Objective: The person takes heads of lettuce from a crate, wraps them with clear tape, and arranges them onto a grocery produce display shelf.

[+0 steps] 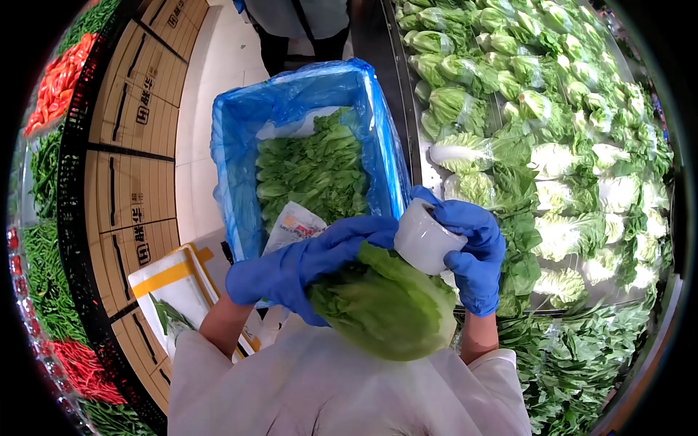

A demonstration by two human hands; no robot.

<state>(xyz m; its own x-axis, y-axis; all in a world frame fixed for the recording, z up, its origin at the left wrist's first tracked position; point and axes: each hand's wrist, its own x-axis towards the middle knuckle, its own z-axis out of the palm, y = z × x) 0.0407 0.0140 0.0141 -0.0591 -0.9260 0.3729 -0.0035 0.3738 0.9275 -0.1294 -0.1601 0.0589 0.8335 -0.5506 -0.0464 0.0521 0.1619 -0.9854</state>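
Observation:
In front of my chest lies a leafy green head of lettuce (392, 312). My left hand (313, 261), in a blue glove, grips it from the left and above, its fingertips reaching toward the roll. A wide roll of clear-white tape (427, 238) is in my right hand (474, 243), also gloved in blue, with fingers curled over the top and side. The roll is close against the upper right of the lettuce. Some left fingertips are hidden behind the roll. Just beyond my hands, a blue plastic-lined crate (236, 174) holds leafy greens (313, 167).
A printed white packet (294, 225) lies at the crate's near side. On my right, a shelf carries rows of wrapped lettuce and cabbages (556, 196). At left are chillies (62, 80) above brown panels (138, 131) and a white foam box (171, 280). A person (298, 18) stands beyond the crate.

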